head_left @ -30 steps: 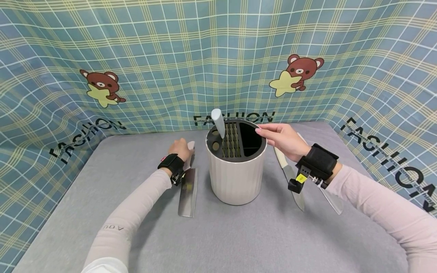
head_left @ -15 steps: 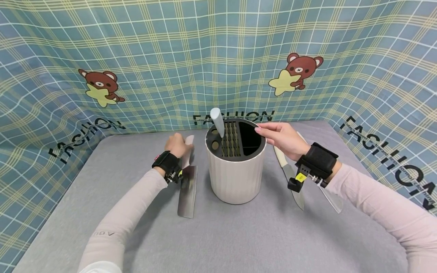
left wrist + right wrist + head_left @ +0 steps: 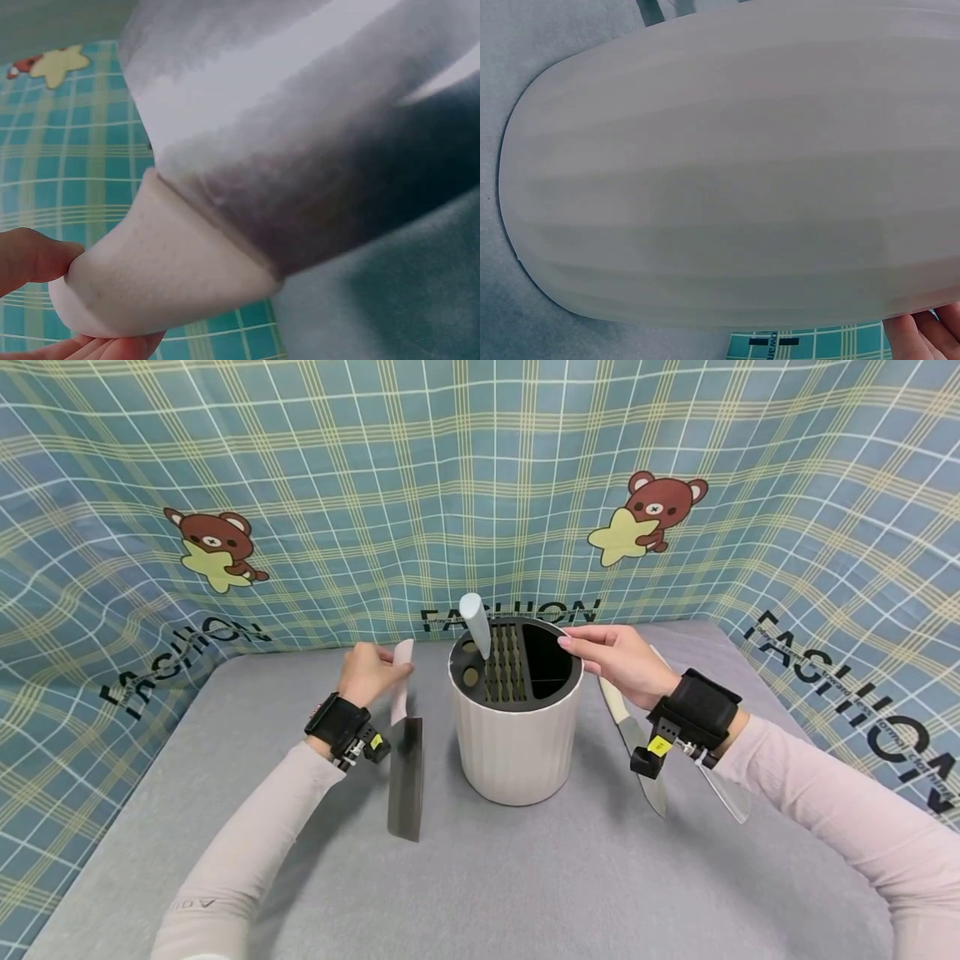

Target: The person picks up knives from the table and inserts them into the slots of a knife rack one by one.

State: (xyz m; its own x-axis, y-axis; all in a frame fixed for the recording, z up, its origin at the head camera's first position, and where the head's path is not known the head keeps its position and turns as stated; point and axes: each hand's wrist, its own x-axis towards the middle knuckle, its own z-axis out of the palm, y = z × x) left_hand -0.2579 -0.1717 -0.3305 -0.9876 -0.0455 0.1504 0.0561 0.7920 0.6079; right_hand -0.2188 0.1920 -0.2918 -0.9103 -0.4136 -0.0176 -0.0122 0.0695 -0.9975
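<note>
My left hand (image 3: 366, 673) pinches the pale handle (image 3: 165, 262) of a cleaver (image 3: 406, 781) between thumb and fingers. Its broad steel blade (image 3: 292, 142) points toward the front of the table, left of the knife holder. At centre stands that knife holder (image 3: 517, 756), a white ribbed cylinder with a black slotted top. My right hand (image 3: 628, 665) holds the holder's right rim, thumb at the edge and fingers against the outer wall. A light-grey handle (image 3: 475, 618) sticks up from the left side of the top; whatever is below it is hidden inside.
Right of the holder, a cream-handled knife (image 3: 636, 742) lies on the grey tablecloth (image 3: 525, 885). Another blade (image 3: 727, 793) beside it is partly hidden under the right wrist. A checked curtain (image 3: 420, 485) with printed bears encloses the back and sides.
My left hand has shifted left and slightly back, raising the cleaver's handle and tilting its blade more on edge. The right hand stays at the holder's rim.
</note>
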